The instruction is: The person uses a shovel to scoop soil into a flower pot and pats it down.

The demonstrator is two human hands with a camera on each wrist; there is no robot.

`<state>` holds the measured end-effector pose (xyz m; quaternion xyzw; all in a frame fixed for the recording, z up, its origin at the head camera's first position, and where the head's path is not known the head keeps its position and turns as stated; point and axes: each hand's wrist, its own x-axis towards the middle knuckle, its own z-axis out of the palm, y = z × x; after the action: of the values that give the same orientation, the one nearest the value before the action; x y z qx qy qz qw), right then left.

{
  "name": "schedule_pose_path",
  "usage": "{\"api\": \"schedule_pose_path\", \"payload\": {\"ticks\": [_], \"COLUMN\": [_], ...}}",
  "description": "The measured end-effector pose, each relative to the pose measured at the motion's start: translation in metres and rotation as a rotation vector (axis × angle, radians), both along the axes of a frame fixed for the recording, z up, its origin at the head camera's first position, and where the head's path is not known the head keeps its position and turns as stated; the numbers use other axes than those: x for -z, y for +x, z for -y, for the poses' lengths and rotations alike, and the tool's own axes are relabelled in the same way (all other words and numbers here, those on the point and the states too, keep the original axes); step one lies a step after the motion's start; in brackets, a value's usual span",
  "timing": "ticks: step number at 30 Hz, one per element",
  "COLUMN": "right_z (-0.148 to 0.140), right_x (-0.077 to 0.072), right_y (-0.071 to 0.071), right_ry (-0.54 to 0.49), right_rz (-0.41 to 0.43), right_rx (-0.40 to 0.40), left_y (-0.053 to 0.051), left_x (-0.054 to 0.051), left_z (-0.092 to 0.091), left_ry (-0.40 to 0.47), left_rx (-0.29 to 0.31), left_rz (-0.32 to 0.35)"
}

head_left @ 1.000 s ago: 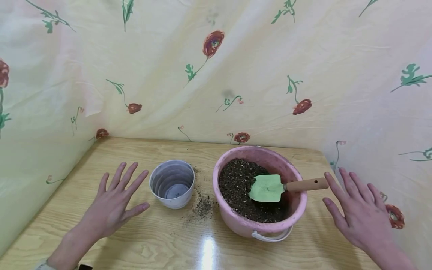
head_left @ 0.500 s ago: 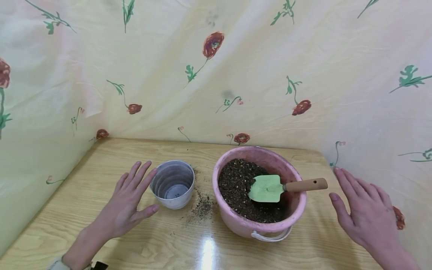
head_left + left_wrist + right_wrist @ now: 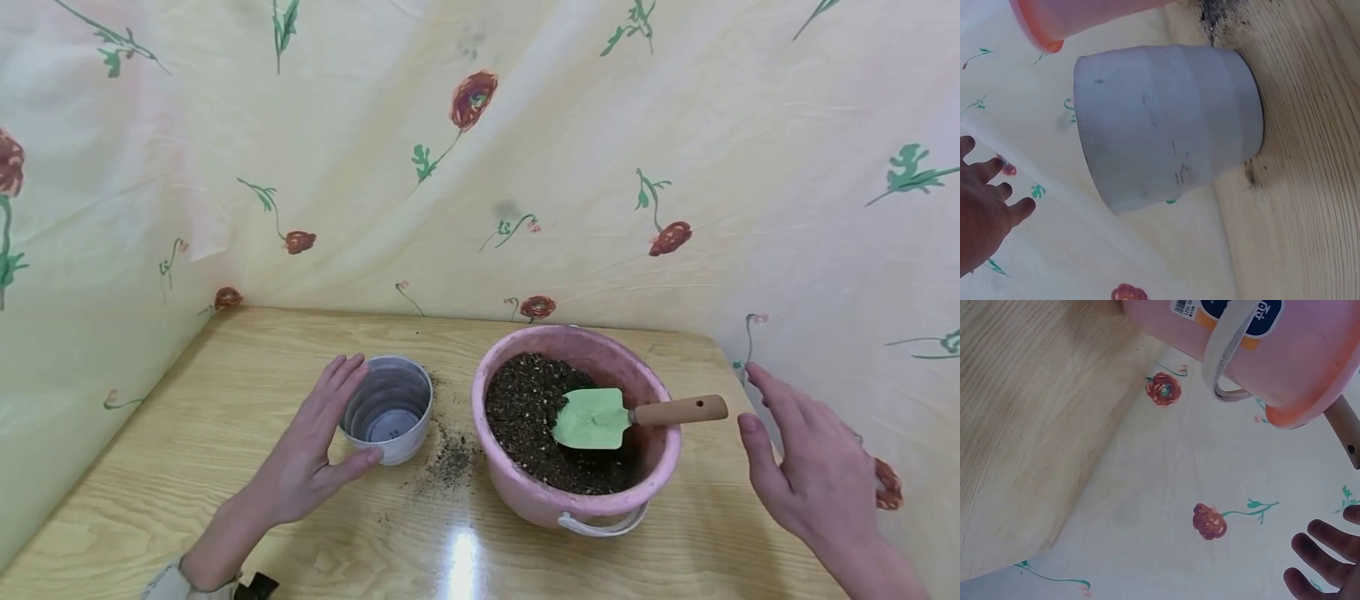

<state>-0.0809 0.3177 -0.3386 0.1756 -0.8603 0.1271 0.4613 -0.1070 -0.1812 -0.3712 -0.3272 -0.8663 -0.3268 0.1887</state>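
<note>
A grey-white plant pot (image 3: pixel 402 448) stands upright on the table, and its side fills the middle of the left wrist view. My left hand (image 3: pixel 300 454) hovers at the pot's left, fingers extended and thumb spread, overlapping its rim in the head view; in the left wrist view a gap shows between fingers (image 3: pixel 1022 211) and pot. A pink bucket (image 3: pixel 517 493) holds dark soil (image 3: pixel 525 417). On the soil lies a trowel (image 3: pixel 592 419) with a green blade, its wooden handle jutting over the right rim. Beyond that handle, my right hand (image 3: pixel 817 467) is held in the air with nothing in it.
Spilled soil (image 3: pixel 452 458) dots the wooden table (image 3: pixel 360 542) between pot and bucket. The bucket's white bail handle (image 3: pixel 607 527) hangs at its front. A flowered cloth (image 3: pixel 360 167) rises behind the table and along both sides.
My left hand has moved right to the pot, its fingers drawing closer together. My right hand has shifted slightly right, away from the trowel handle. Pot, bucket and trowel stay put.
</note>
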Motion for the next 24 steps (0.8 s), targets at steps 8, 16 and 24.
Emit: {"api": "schedule_pose_path", "payload": {"ticks": [8,16,24], "right_z": [0.009,0.026,0.034], "right_x": [-0.007,-0.016,-0.024], "right_y": [-0.002,-0.008,-0.010], "right_ry": [-0.053,-0.022,0.046], "right_rz": [0.086,0.151,0.219], "right_rx": [-0.091,-0.161,-0.201], "left_y": [-0.004,-0.007,-0.012], "left_x": [0.000,-0.001,-0.003], "left_z": [-0.021,-0.040,-0.061], "left_ry": [0.153,0.238,0.279], "left_rx": [0.067,0.113,0.152], "left_rz": [0.108,0.168,0.195]}}
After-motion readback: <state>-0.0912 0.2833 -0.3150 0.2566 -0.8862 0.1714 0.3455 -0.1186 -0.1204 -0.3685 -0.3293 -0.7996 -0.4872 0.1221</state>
